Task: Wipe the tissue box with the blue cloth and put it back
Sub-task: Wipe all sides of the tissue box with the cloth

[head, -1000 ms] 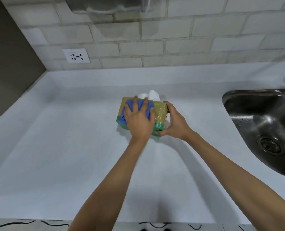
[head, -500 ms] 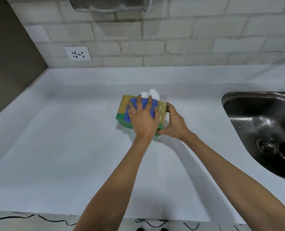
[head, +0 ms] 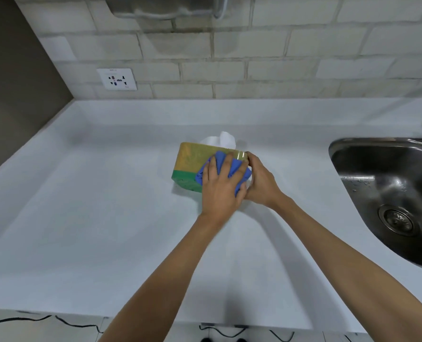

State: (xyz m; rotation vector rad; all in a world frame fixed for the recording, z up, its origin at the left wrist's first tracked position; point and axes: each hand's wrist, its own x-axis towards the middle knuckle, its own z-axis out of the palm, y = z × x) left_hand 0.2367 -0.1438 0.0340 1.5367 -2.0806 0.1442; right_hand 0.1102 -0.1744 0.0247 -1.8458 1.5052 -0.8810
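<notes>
A yellow and green tissue box [head: 189, 164] rests on the white counter [head: 94, 218], tipped so its side faces me, with white tissue [head: 221, 139] sticking out behind. My left hand [head: 221, 187] lies flat over the blue cloth [head: 236, 167], pressing it against the right part of the box's near face. My right hand [head: 260, 183] grips the box's right end, thumb at the upper corner. The box's right end is hidden by both hands.
A steel sink [head: 392, 193] with a drain [head: 397, 220] is set into the counter at the right. A wall socket [head: 117, 79] sits on the tiled backsplash at the left. Cables [head: 57, 320] run below the counter's front edge.
My left hand has slid the blue cloth from the left-middle of the box's face over to its right end. My right hand has kept its hold on the box.
</notes>
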